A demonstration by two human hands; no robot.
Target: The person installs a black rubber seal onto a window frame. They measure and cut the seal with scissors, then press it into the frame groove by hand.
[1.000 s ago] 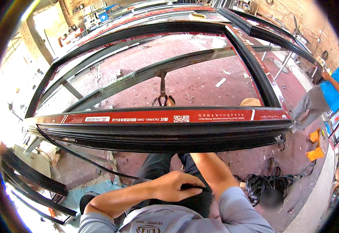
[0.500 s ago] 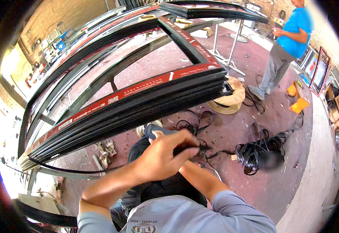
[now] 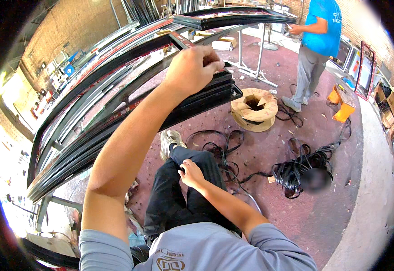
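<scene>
My left hand [image 3: 190,70] is raised over the near right corner of a black window frame [image 3: 147,110] with red tape. Its fingers are curled together, and whatever lies in them, if anything, is hidden. The forearm crosses in front of the frame's near side. My right hand [image 3: 191,174] rests on the knee of my black trousers [image 3: 165,203], fingers loosely bent and apart, with nothing seen in it. A black rubber strip [image 3: 233,174] trails over the floor from beside my leg to a tangled pile of black strip [image 3: 296,169].
A wooden spool [image 3: 253,108] stands on the red floor beyond the frame corner. Another black frame [image 3: 233,19] lies farther back on a metal stand [image 3: 260,58]. A person in a blue shirt [image 3: 322,27] stands at the far right, near an orange object [image 3: 340,104].
My left hand has moved up and away from my lap to the frame's corner. The right hand, hidden behind it before, now shows on my knee. The view has shifted slightly.
</scene>
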